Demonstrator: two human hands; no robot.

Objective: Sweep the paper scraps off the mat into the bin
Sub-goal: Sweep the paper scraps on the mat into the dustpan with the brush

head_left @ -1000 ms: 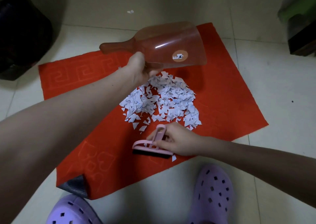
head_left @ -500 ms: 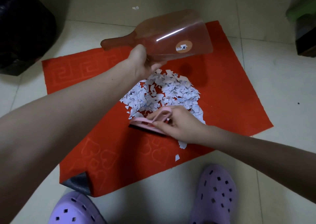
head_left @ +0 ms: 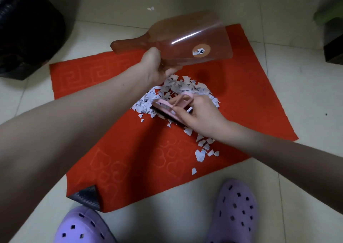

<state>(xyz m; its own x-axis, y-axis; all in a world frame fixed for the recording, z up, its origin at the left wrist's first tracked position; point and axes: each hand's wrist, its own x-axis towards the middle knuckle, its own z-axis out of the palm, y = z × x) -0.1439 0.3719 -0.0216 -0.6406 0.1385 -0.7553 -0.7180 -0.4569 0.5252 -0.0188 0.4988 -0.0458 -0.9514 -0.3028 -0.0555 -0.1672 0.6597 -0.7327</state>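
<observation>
Indoor domestic setting, most likely a home. Floor (head_left: 297,79) of pale glazed tiles with thin grout lines. A red mat (head_left: 245,98) lies straight on it, embossed with heart and key-fret patterns. Its near corner (head_left: 86,198) is folded over, showing grey backing. Purple perforated clogs (head_left: 235,211) on the person's feet. Black bin (head_left: 27,35) at far left. Green and dark item (head_left: 330,25) at far right, too blurred to identify.
</observation>
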